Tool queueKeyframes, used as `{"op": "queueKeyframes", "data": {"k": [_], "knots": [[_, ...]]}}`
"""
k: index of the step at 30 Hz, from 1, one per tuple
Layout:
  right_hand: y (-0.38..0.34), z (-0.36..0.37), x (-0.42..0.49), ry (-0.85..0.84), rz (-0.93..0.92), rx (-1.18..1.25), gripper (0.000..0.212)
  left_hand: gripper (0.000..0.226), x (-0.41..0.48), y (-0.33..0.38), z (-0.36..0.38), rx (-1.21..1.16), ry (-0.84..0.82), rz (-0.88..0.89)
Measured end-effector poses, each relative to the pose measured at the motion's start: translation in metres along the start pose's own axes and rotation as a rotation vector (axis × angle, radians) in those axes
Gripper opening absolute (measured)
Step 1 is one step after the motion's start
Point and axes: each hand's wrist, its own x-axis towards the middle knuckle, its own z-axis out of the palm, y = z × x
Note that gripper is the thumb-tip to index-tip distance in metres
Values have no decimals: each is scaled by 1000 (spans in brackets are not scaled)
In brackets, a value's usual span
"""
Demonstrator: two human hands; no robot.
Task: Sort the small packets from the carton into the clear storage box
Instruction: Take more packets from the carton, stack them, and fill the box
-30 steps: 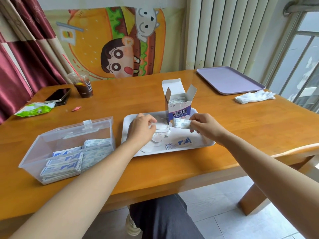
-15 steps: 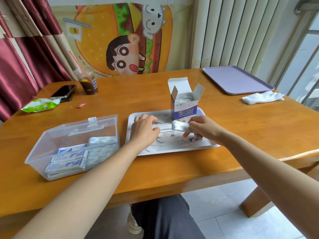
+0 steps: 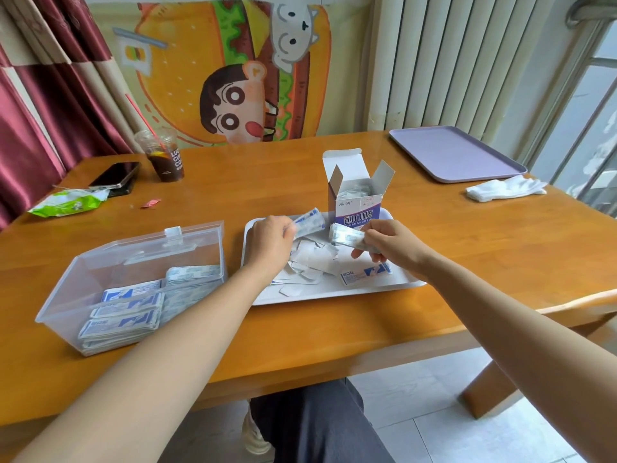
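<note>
HEAD VIEW: At the wooden table (image 3: 334, 332), my L hand (image 3: 267, 248) pinches one packet (image 3: 309, 223) betw. thumb and curled fingers, above the far-left corner of the white tray (image 3: 334, 292). Its long axis slants, w/ the free end pointing up and right twd the carton (image 3: 359, 208). My R hand (image 3: 394, 243) grips a bundle of packets (image 3: 345, 236), fingers curled round its right end. The bundle's long axis runs approx. along the tray's far edge, free end pointing left twd the L hand. Packet and bundle are near, not touching.

The carton stands upright at the tray's far edge, flaps open. Paper scraps (image 3: 310, 262) litter the tray's ctr under both hands. A loose packet (image 3: 365, 274) lies flat nr the near-right corner.

The clear storage box (image 3: 60, 312) sits just left of the tray, lid open, w/ stacked packets (image 3: 123, 315) lying flat inside. Tray rim and the box's right wall stand betw. it and the held packet.

At the table's far-left corner: cup (image 3: 163, 155), phone (image 3: 115, 175), green wrapper (image 3: 66, 202). Far-right: purple tray (image 3: 457, 155), w/ a white cloth (image 3: 507, 188) beside it.

Half a sec ago the L hand lay palm-down on the scraps, no packet showing; now it's lifted w/ one. The R hand's grip is unchanged.
</note>
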Motion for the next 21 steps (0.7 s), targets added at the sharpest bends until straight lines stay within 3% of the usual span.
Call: {"op": "queueKeyframes", "data": {"k": [2,5,7,13,21], "knots": [[-1,-1,-1,-17,-13,-11,22,28,4,1,0,-105,-13,-41],[-1,-1,-2,-28,-42,-1,20,24,3,5,-4,-513,-190,-104],[-1,0,-3,-29,-51,3,17,20,-2,8,-6,-639,-294,-121],[-1,0,-5,-10,-63,-24,15,13,-11,9,-5,-759,-386,-203],[-7,3,-5,-36,-103,40,14,24,-15,18,1,-762,-430,-227]]}}
